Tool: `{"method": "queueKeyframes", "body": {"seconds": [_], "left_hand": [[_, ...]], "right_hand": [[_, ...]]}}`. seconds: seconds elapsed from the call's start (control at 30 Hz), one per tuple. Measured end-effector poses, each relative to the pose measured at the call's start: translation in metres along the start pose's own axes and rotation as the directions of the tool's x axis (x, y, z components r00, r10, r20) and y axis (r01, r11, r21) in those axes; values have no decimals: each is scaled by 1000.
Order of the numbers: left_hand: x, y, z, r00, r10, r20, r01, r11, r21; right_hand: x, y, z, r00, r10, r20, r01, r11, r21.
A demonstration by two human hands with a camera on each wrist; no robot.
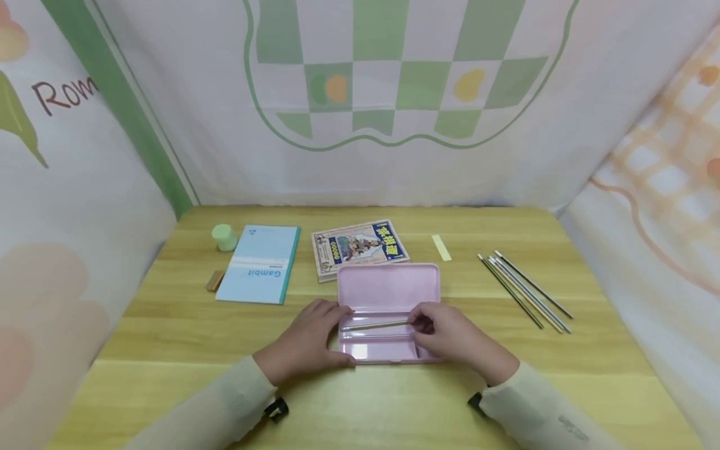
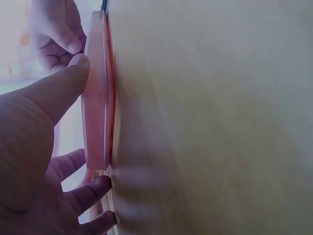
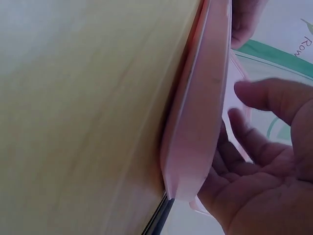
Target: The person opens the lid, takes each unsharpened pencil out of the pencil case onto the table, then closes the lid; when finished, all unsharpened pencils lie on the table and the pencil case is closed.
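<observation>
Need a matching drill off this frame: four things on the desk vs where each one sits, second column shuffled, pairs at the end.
Things:
1. pink pencil case
2. blue notebook
3. loose pencils
4. green cylinder

Places:
A. far left of the table, beside the notebook's far corner
B. right side of the table, lying apart from both hands
C. open at the centre, between the left hand and right hand
D. left of the comic booklet

Pairs: 1-C, 2-D, 3-B, 4-A
</observation>
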State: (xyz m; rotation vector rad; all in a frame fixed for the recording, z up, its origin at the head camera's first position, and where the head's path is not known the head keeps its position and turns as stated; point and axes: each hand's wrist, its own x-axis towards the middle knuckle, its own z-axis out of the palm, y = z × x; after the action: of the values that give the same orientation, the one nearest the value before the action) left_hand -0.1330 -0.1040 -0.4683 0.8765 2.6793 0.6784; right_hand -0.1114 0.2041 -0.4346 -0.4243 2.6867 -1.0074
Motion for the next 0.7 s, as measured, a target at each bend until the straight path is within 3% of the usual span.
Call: {"method": "queueKeyframes", "body": {"seconds": [0.33,0.7], "left_hand": [[-1,2,0,1000,-4,1,4,1000,14],[-1,2,-3,1000,-5,7,5,1000,13]], "right_hand": [[5,0,4,995,-31,95,39,996,-81],[8,-18,10,996,31,88,-21,994,-106]]}}
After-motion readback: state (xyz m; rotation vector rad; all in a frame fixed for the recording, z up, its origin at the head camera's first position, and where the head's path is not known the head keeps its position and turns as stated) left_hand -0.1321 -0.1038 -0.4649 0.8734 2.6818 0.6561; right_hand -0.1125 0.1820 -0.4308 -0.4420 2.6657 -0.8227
